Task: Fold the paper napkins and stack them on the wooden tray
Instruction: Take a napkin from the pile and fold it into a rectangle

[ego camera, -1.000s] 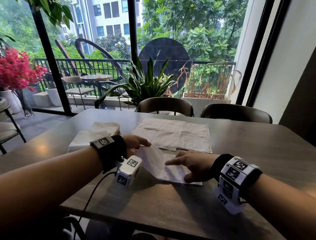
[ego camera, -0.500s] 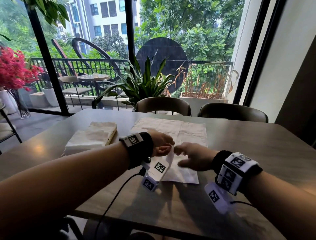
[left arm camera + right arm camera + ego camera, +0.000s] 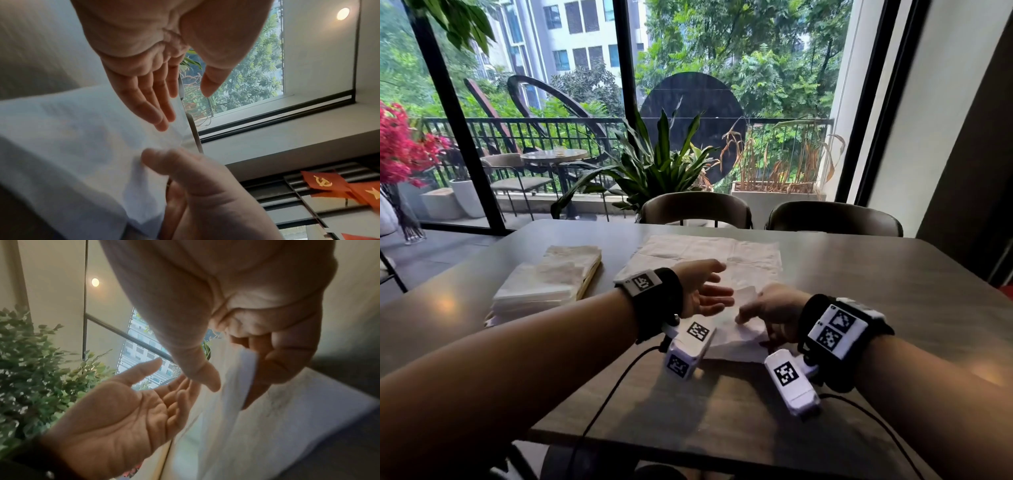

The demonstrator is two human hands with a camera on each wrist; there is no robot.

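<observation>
Floor-to-ceiling windows (image 3: 571, 102) look onto a balcony with green plants, and two dark chairs (image 3: 697, 209) stand at the far edge of the grey table (image 3: 893, 291). Toward the table's far edge, at its middle, lie the unfolded paper napkins (image 3: 722, 251), spread flat and overlapping. Near the left edge sits a stack of folded napkins (image 3: 544, 281); a wooden edge shows under its right side, though the tray itself is mostly covered.

Closer to the near edge, at the middle, lies the napkin being folded (image 3: 736, 337), its far part lifted off the table.

On the napkin's right side, the right hand (image 3: 770, 313) comes down palm-first. In the right wrist view its curled fingers (image 3: 273, 363) and thumb pinch the napkin's raised edge (image 3: 249, 369).

Just left of that, the left hand (image 3: 705, 291) hovers over the napkin with palm turned up and inward, fingers straight and relaxed, thumb apart, gripping nothing. In the left wrist view its fingertips (image 3: 156, 116) hang just beside the napkin's sheet (image 3: 72, 129); whether they touch it I cannot tell.
</observation>
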